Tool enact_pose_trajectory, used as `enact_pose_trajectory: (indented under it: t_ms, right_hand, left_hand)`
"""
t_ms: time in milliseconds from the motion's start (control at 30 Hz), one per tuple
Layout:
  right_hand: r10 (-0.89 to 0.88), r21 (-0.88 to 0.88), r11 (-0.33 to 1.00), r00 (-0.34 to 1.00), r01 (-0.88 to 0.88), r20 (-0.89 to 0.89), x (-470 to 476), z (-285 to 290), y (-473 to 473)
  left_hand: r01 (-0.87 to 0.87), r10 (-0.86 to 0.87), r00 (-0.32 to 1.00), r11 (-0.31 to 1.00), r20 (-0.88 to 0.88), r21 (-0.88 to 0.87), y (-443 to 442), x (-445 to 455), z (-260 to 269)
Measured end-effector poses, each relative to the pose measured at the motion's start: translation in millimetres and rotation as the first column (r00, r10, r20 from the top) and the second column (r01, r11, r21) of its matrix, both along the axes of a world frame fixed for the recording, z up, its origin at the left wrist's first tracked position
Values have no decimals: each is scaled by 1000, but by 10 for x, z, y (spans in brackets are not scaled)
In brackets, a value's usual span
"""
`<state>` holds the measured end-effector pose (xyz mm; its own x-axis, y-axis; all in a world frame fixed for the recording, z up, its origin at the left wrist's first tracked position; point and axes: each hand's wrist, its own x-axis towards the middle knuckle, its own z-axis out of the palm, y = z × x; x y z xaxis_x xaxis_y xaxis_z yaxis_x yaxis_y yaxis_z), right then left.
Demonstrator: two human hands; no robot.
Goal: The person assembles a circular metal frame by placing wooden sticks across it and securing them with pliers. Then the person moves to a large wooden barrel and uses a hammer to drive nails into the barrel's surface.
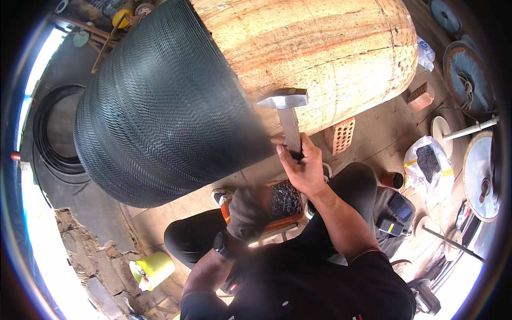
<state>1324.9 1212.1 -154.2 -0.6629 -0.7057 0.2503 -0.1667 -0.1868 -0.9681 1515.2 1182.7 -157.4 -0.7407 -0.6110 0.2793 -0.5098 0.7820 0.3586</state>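
Note:
My right hand (302, 168) grips a hammer (291, 124) by its wooden handle. The steel head is raised in front of a large barrel-shaped wooden form (320, 48). A dark, ridged covering (172, 108) that looks woven or tightly wound wraps the form's left part; its edge runs close to the hammer. Lower down, my left hand (250, 212) wears a grey glove and is blurred by motion. It is over the left side of an orange box (294, 219) of small nails (286, 200). The left fingertips are too blurred to tell whether they hold anything.
A perforated brick (340, 136) sits against the form, with another brick (421, 97) farther right. Black wire or cable (56, 160) lies coiled at left. A yellow bucket (158, 268), a white bag (444, 188) of dark pieces, a phone (401, 207) and several discs (478, 176) surround me.

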Motion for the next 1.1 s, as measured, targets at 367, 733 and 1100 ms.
enact_pose_trajectory:
  t_ms: [367, 733, 1100]
  right_hand:
    - [-39, 81, 996, 999, 41, -25, -96, 82, 172]
    - [-98, 105, 989, 994, 102, -38, -149, 81, 222]
    - [24, 232, 973, 989, 11, -147, -218, 141, 432]
  left_hand:
    - [-40, -19, 947, 983, -320, -179, -616, -645, 695]
    - [-127, 11, 943, 936, -332, -329, -744, -915, 741]
    - [-144, 72, 943, 969, -326, -202, -732, -1029, 721]
